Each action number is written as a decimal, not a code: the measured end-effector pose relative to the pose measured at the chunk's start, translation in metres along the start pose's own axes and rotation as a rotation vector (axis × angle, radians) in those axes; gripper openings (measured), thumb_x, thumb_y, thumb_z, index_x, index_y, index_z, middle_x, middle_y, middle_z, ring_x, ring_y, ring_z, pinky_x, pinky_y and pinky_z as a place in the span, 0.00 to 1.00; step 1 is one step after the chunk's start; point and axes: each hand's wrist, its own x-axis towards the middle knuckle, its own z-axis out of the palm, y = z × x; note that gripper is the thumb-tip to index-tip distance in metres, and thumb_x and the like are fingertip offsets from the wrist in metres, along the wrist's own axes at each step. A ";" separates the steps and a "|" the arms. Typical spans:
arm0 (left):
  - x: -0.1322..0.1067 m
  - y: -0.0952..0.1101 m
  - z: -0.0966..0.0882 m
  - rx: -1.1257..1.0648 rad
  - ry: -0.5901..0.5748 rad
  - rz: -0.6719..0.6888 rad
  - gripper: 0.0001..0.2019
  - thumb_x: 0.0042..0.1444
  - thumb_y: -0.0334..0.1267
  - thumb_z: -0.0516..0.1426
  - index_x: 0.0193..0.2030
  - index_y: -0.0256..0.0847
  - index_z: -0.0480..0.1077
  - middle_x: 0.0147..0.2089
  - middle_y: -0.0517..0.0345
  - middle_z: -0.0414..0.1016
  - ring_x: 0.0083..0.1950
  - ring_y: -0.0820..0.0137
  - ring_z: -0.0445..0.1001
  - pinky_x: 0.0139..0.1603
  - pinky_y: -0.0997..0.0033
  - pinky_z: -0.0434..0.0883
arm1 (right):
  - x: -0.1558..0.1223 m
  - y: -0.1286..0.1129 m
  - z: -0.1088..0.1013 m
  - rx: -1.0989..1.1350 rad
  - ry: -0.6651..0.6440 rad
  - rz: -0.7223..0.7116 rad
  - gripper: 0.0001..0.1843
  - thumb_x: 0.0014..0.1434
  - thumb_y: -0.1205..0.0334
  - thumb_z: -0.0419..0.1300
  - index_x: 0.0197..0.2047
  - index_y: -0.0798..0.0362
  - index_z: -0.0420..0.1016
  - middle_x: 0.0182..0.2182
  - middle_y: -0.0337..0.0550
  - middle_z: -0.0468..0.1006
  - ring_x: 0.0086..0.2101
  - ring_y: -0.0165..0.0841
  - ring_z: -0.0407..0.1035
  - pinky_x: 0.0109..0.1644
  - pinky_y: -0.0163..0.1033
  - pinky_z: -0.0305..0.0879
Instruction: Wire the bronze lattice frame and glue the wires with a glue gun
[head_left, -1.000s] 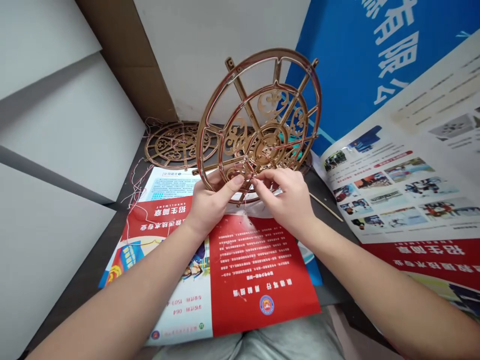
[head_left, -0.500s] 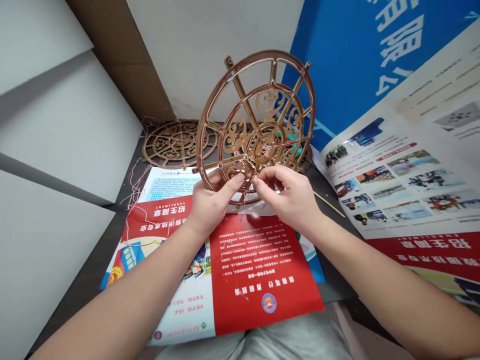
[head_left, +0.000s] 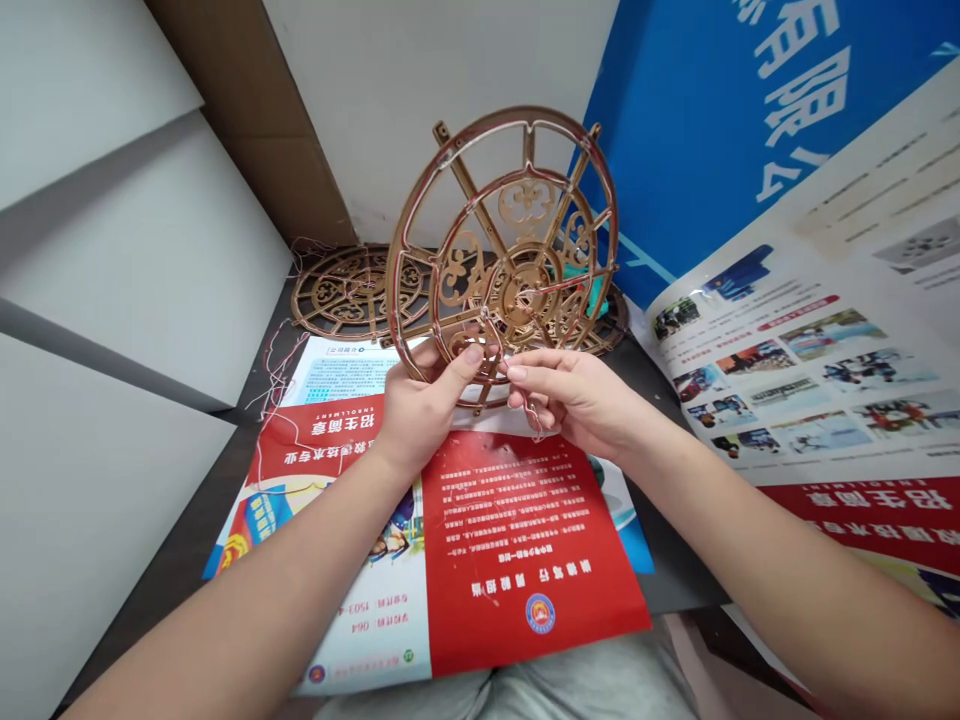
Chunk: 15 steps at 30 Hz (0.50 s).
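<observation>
left hand point(head_left: 427, 405) is gripping the light, fragile fretwork wheel point(head_left: 521, 290) by its lower rim; right hand point(head_left: 562, 392) is pinching thread point(head_left: 534, 420).

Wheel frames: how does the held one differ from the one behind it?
The held wheel frame stands upright in the left hand; the rear wheel frame lies flat. The held frame has reddish wire along its rim; the rear one's strands trail loose at its edge. Both are round, spoked fretwork.
</observation>
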 end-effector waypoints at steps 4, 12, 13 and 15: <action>0.001 0.000 -0.001 0.024 0.019 0.032 0.18 0.59 0.51 0.64 0.46 0.37 0.79 0.49 0.53 0.81 0.49 0.75 0.81 0.53 0.78 0.80 | -0.001 0.000 -0.002 -0.084 -0.027 0.002 0.20 0.54 0.48 0.74 0.39 0.55 0.81 0.23 0.35 0.71 0.19 0.19 0.54 0.21 0.30 0.45; 0.000 -0.002 0.001 0.004 -0.010 0.032 0.19 0.60 0.49 0.64 0.48 0.36 0.79 0.50 0.53 0.80 0.49 0.76 0.81 0.53 0.80 0.80 | -0.002 0.000 0.000 -0.360 0.177 -0.274 0.16 0.60 0.49 0.68 0.35 0.54 0.77 0.25 0.38 0.76 0.21 0.23 0.63 0.25 0.31 0.59; 0.000 -0.003 0.001 0.005 -0.011 0.033 0.19 0.59 0.49 0.64 0.49 0.36 0.79 0.50 0.53 0.80 0.49 0.76 0.81 0.53 0.80 0.81 | -0.002 0.000 -0.001 -0.384 0.204 -0.302 0.14 0.61 0.50 0.68 0.36 0.54 0.78 0.25 0.37 0.76 0.23 0.23 0.63 0.26 0.31 0.59; 0.000 -0.003 0.002 0.009 -0.023 0.040 0.18 0.60 0.48 0.64 0.48 0.35 0.79 0.50 0.53 0.80 0.49 0.76 0.81 0.54 0.81 0.81 | -0.001 -0.001 -0.001 -0.386 0.243 -0.348 0.12 0.59 0.54 0.69 0.36 0.55 0.79 0.25 0.36 0.74 0.24 0.22 0.62 0.27 0.30 0.57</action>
